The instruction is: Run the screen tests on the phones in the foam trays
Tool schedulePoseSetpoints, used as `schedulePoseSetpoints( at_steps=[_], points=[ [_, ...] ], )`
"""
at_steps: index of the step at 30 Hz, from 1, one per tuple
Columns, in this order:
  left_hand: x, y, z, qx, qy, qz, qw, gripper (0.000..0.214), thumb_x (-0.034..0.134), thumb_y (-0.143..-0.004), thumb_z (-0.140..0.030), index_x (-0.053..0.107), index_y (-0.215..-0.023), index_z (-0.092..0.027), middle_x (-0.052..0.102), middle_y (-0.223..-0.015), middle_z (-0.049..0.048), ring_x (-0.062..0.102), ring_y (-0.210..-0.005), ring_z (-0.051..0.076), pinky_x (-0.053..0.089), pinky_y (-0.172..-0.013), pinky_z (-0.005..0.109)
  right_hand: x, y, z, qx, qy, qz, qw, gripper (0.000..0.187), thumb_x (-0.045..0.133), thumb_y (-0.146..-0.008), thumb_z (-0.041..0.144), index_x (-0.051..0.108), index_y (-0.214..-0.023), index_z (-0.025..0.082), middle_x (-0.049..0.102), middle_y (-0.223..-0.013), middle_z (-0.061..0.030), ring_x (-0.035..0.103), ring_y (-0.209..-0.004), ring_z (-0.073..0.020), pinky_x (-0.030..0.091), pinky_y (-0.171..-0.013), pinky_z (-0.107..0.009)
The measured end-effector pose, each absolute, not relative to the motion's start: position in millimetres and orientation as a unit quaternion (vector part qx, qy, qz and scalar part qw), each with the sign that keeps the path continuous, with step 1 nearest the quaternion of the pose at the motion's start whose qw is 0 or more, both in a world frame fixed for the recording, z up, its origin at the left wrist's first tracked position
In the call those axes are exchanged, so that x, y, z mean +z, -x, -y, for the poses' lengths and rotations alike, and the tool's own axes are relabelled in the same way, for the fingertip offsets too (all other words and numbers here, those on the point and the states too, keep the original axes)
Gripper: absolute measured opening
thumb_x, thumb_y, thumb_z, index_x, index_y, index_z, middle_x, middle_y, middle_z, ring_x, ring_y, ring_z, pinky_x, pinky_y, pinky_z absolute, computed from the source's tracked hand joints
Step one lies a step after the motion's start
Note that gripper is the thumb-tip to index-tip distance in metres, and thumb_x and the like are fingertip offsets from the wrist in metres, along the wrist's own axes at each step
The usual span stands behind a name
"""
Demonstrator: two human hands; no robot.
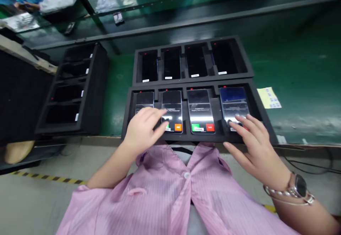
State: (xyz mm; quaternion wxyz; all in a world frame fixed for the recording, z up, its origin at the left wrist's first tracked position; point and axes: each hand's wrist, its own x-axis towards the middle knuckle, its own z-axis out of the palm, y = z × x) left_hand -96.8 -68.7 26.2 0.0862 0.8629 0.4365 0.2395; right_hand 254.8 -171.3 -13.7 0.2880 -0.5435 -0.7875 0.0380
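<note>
Black foam tray (207, 138), near row: how are the hands placed?

The left hand (142, 132) is held at the second phone (172, 102), with its fingers (157, 115) spread and unclenched. The right hand (253, 148) is set at the fourth phone (234, 100), its fingertips (238, 120) loosely curved. Nothing is seen grasped; contact with the screens cannot be confirmed.

How are the phones laid?

Each is seated flat in its pocket, long axis directed away from the wearer, screen lit. The fingers are placed over the near ends. The third phone (199, 110) is left uncovered between the hands, neither clearly nearer.
</note>
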Motion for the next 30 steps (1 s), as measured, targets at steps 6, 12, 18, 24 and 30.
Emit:
schedulePoseSetpoints(
  at_steps=[6,12,18,24,30],
  points=[
    [-19,114,115,0.200,-0.882,-0.426,-0.025,0.045,0.068,-0.100,-0.053,0.073,-0.135,-0.025,0.064,-0.148,0.0154,0.049,-0.146,0.041,0.043,-0.120,0.060,-18,-224,162,0.061,0.495,0.831,0.245,0.073,0.062,-0.104,0.039,0.031,-0.168,0.028,0.046,-0.159,-0.0208,0.031,-0.157,-0.0473,0.041,-0.119,-0.074],
    [-33,111,118,0.215,-0.869,-0.442,-0.050,0.062,0.071,-0.090,-0.074,0.075,-0.132,-0.030,0.058,-0.156,0.0145,0.044,-0.151,0.042,0.032,-0.127,0.063,-23,-206,152,0.026,0.488,0.842,0.227,0.081,0.063,-0.103,0.039,0.022,-0.172,0.026,0.041,-0.165,-0.0230,0.031,-0.156,-0.0513,0.037,-0.119,-0.078],
    [-17,156,126,0.280,-0.808,-0.518,-0.023,0.053,0.063,-0.101,-0.060,0.062,-0.140,-0.024,0.061,-0.151,0.0166,0.045,-0.151,0.037,0.039,-0.124,0.058,-33,-199,152,0.026,0.504,0.831,0.235,0.087,0.067,-0.100,0.041,0.019,-0.173,0.034,0.035,-0.172,-0.0148,0.030,-0.157,-0.0524,0.031,-0.122,-0.081],
    [-39,182,129,0.238,-0.775,-0.584,0.035,0.042,0.053,-0.107,-0.047,0.059,-0.139,-0.021,0.060,-0.152,0.0182,0.058,-0.141,0.033,0.049,-0.116,0.051,-25,-198,153,0.029,0.515,0.829,0.218,0.075,0.068,-0.099,0.039,0.036,-0.167,0.031,0.038,-0.170,-0.0172,0.033,-0.156,-0.0517,0.029,-0.123,-0.080],
    [-55,186,128,0.296,-0.785,-0.544,0.011,0.040,0.059,-0.105,-0.043,0.057,-0.138,-0.021,0.061,-0.149,0.0200,0.061,-0.137,0.033,0.052,-0.110,0.049,-17,-244,172,-0.039,0.556,0.778,0.289,0.099,0.075,-0.096,0.045,0.017,-0.173,0.022,0.047,-0.161,-0.0234,0.038,-0.155,-0.0454,0.035,-0.124,-0.074]
  ],
)
